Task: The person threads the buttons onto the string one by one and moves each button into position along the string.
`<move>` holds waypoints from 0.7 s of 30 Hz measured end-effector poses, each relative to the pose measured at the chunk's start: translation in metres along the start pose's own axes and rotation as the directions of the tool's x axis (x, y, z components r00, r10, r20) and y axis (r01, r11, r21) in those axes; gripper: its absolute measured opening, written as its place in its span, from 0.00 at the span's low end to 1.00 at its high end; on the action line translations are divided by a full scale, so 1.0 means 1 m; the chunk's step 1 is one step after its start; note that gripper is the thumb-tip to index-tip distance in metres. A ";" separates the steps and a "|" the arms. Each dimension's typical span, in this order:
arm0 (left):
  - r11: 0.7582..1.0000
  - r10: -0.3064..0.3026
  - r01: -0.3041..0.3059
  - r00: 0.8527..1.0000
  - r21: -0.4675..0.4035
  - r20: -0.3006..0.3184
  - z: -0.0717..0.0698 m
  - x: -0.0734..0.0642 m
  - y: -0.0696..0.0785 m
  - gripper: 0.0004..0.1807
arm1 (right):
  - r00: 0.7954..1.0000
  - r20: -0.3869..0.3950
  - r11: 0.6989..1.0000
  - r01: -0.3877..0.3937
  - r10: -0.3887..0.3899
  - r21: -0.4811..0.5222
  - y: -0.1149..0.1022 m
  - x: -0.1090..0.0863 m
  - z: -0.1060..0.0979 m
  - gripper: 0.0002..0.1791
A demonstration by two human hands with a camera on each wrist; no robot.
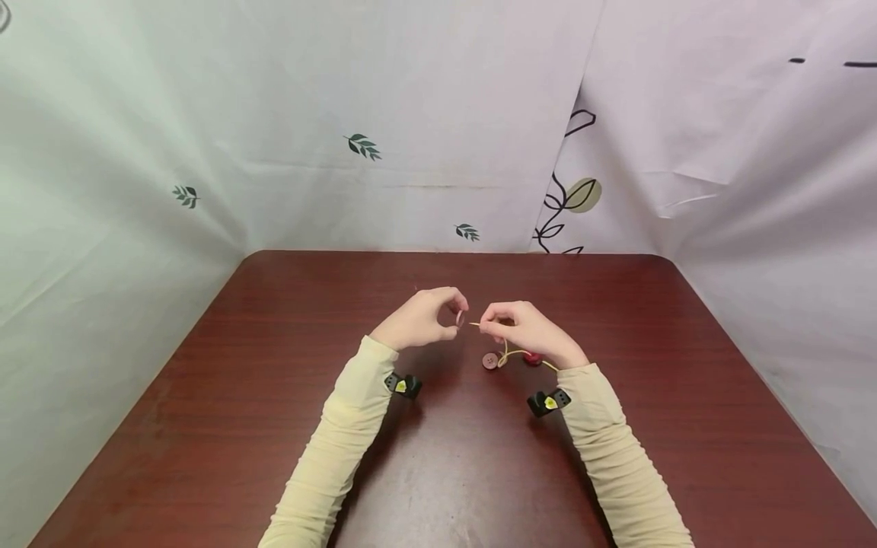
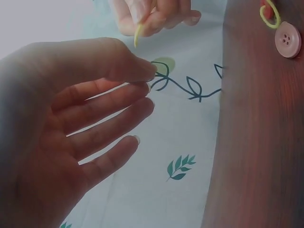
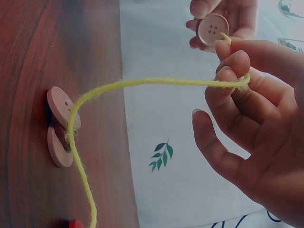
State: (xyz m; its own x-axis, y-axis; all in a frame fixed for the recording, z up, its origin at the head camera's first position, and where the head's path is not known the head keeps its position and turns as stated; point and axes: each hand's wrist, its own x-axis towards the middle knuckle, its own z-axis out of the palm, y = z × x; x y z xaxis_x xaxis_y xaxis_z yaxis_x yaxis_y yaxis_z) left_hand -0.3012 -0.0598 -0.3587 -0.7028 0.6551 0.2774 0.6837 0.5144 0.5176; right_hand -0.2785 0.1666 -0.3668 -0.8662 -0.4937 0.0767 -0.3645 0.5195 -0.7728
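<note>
Between thumb and fingertips my left hand [image 1: 426,318] pinches a pink four-hole button [image 3: 213,29], its face turned toward the right hand. My right hand [image 1: 524,327] pinches a yellow string [image 3: 161,81] near its end, and the short pointed tip [image 2: 137,37] sticks out toward the button. In the right wrist view that tip overlaps the button's lower edge; the head view shows a small gap between them. From the right hand the string drops to the table, where it meets two pink buttons [image 3: 61,107] leaning against each other.
A red button [image 1: 532,358] lies on the dark red-brown wooden table [image 1: 438,457] under the right wrist, beside the string. White cloth [image 1: 425,91] with leaf prints hangs behind the table and along both sides. Each forearm wears a black wrist strap [image 1: 404,385].
</note>
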 end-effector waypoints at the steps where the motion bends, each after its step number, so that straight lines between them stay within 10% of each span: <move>1: 1.000 0.008 -0.008 1.000 0.005 0.001 0.000 0.000 0.000 0.14 | 1.000 0.000 1.000 0.009 -0.009 -0.004 0.000 0.000 0.000 0.04; 21: 0.999 0.039 -0.040 0.999 0.012 0.026 0.002 0.002 0.005 0.13 | 0.999 -0.010 0.997 0.043 -0.044 -0.063 -0.002 0.003 0.006 0.04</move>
State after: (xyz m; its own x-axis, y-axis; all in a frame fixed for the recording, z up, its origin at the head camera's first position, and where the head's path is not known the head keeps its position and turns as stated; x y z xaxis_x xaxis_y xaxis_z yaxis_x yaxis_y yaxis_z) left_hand -0.2987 -0.0543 -0.3569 -0.6700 0.6890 0.2761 0.7134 0.4948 0.4962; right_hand -0.2789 0.1602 -0.3689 -0.8528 -0.5088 0.1174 -0.4226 0.5405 -0.7275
